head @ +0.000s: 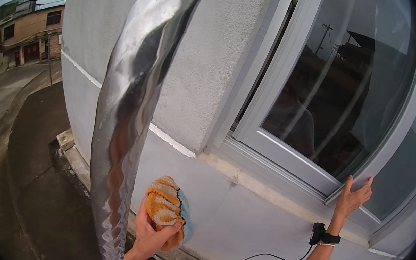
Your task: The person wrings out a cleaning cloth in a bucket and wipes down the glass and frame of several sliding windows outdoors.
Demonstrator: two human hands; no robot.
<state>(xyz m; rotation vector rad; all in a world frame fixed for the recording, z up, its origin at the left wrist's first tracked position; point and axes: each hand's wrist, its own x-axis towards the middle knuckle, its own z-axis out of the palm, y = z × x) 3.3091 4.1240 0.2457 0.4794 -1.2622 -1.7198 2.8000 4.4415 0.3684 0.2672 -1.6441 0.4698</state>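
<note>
Bunched in my left hand (152, 236) is a fluffy cloth (166, 203), orange with beige patterns and a light blue side. The cloth is near the grey wall below the window; I cannot tell whether it touches it. My right hand (353, 196) grips the lower part of the upright edge of a sliding window sash (393, 145), thumb and fingers on either side of the frame. Behind the sash glass (330, 86), pale vertical bars show among dark reflections. At the sash's left, a narrow dark gap (264, 70) runs beside the window frame (249, 76).
A shiny twisted metal pole (133, 101) stands very close, left of centre. Beneath the window runs a stone-coloured sill (263, 187). A black cable (270, 255) hangs from a device on my right wrist (318, 233). A road (6, 93) and buildings (29, 34) lie farther left.
</note>
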